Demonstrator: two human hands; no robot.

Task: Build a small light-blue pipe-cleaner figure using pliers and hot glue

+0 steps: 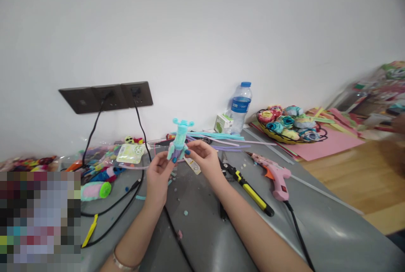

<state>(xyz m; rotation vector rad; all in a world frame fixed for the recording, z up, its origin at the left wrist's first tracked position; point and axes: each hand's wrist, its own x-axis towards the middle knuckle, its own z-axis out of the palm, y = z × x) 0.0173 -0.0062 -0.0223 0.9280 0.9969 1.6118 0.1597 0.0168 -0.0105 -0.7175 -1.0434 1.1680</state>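
Both forearms come in from the near edge of the grey table [202, 238], a bracelet showing on the left wrist. A small turquoise figure [179, 139], made of fuzzy pipe-cleaner material, is held upright above the table between the two hands, roughly at the middle of the scene. The left hand [158, 175] is closed around its lower part from the left, thumb and fingertips pinching the base; the right hand [204, 158] is pinched on its side from the right.

Just right of the hands lie pliers [249, 189] with yellow and black handles, and beyond them a pink glue gun [276, 176] with its cord trailing toward the near edge. Loose pipe cleaners [221, 139] in turquoise and lilac lie behind the figure. Farther off stand a water bottle [240, 105] and a basket [289, 126] of paper roses. Black cables drop from a wall socket [106, 97] at the left.

For the shaping in hand, it is judged that the figure should be kept steady by the left-hand pinch near the base while small bends are made by the right fingertips only, so the soft limbs are not crushed or twisted out of line.
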